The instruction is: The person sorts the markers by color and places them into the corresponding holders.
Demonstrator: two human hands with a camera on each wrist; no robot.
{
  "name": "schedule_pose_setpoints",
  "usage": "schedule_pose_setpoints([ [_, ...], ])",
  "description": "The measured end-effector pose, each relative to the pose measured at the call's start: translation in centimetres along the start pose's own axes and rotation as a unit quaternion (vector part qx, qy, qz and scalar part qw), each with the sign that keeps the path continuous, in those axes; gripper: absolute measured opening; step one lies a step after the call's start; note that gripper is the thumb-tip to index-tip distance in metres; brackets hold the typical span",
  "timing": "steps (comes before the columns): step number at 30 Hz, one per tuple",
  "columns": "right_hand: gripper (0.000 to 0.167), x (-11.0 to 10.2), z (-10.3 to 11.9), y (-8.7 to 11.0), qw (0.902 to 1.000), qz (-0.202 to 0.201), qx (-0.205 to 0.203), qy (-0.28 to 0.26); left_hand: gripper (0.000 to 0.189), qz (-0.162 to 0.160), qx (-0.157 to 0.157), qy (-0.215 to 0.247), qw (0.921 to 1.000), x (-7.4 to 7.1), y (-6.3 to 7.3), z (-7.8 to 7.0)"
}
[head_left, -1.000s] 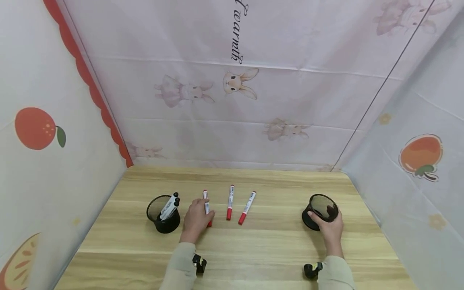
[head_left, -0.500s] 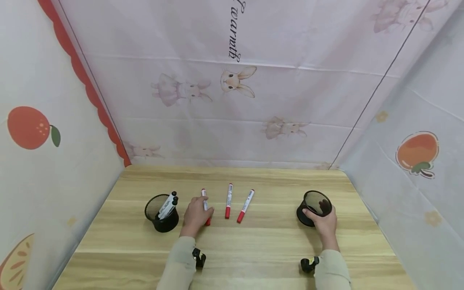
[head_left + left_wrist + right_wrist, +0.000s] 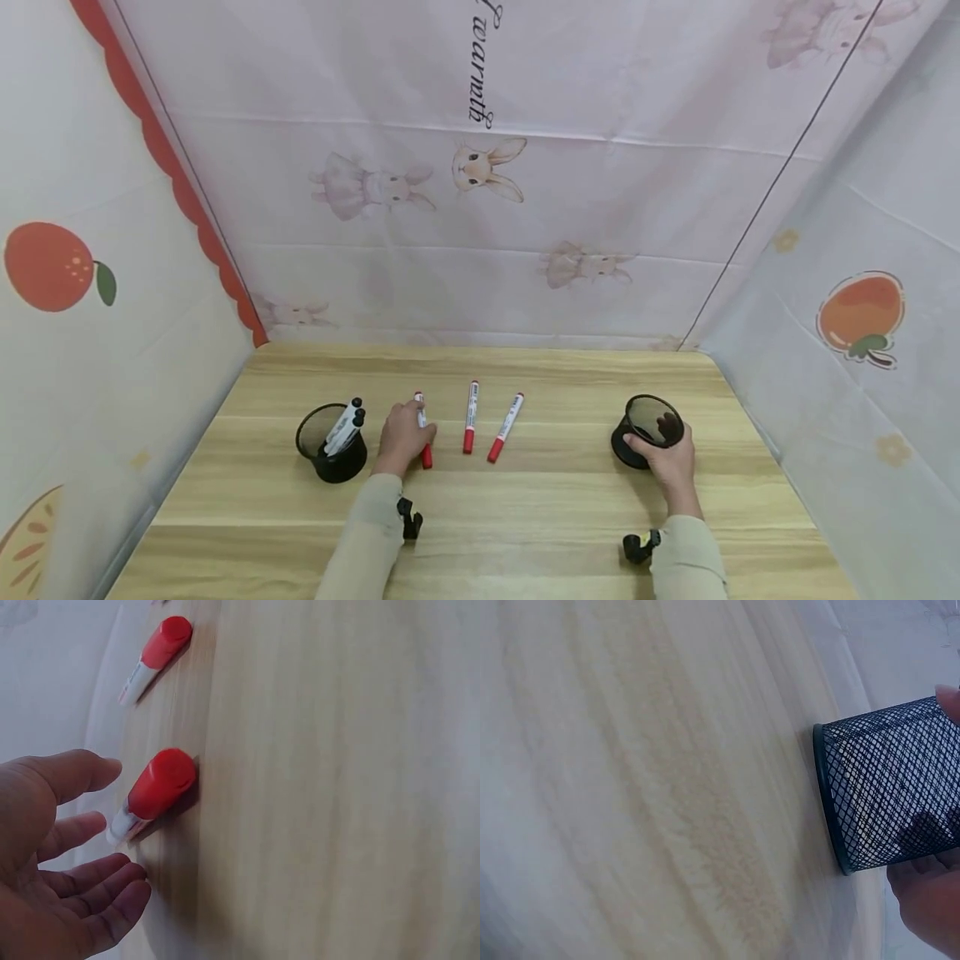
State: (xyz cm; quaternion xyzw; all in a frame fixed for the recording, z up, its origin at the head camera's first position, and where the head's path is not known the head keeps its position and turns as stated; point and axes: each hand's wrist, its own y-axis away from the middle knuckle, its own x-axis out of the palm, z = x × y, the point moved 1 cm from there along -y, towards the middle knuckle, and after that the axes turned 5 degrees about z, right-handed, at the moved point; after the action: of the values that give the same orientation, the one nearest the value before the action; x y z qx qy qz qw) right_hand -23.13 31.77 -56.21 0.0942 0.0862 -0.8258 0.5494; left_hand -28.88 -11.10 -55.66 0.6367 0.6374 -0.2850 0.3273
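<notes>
Low over a red-capped marker (image 3: 427, 456) on the table is my left hand (image 3: 402, 433). Seen from the left wrist, its thumb and fingers are spread on either side of the marker (image 3: 161, 784), with a gap showing between them and it. My right hand (image 3: 675, 462) grips a black mesh pen holder (image 3: 628, 448), thumb on the near side and fingers round the far side. That pen holder (image 3: 885, 787) stands upright, and no pens show in it. Two more red-capped markers, one (image 3: 470, 417) and another (image 3: 506, 427), lie to the right of my left hand.
A second black mesh pen holder (image 3: 341, 465) stands left of my left hand, with black-capped white markers (image 3: 345, 429) leaning in it. Printed cloth walls (image 3: 420, 292) border the wooden table (image 3: 555, 517) at the back and both sides.
My left hand has slid slightly forward along the marker, so more of its red cap shows. My right hand and the pen holder have shifted slightly left and away. The head view has turned a little.
</notes>
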Motion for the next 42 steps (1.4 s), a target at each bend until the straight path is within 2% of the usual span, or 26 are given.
schedule_pose_setpoints([
  [6,0.095,-0.4,-0.3,0.1,0.9999,0.01,0.0,0.011,0.053,0.011,0.003,-0.005,0.9999,0.2,-0.8,-0.3],
  [11,0.095,-0.3,-0.1,-0.1,0.9991,0.034,-0.01,0.023,0.042,0.013,0.021,-0.022,0.9995,-0.2,-1.4,-0.5],
  [16,0.087,-0.2,0.0,0.0,0.9981,0.054,-0.026,0.012,0.031,0.021,0.043,-0.045,0.9978,-0.2,-1.8,-0.1],
  [25,0.084,-0.1,0.0,0.0,0.9975,0.058,-0.038,-0.013,0.028,0.023,0.051,-0.049,0.9972,-0.3,-1.9,0.0],
  [32,0.085,0.0,0.1,0.0,0.9971,0.063,-0.039,-0.019,0.037,-0.006,0.045,0.004,0.999,-0.4,-1.4,-0.5],
  [42,0.087,-0.2,-0.1,0.1,0.9974,0.067,-0.027,-0.006,0.04,-0.017,0.038,0.067,0.9969,-0.4,0.2,-1.8],
])
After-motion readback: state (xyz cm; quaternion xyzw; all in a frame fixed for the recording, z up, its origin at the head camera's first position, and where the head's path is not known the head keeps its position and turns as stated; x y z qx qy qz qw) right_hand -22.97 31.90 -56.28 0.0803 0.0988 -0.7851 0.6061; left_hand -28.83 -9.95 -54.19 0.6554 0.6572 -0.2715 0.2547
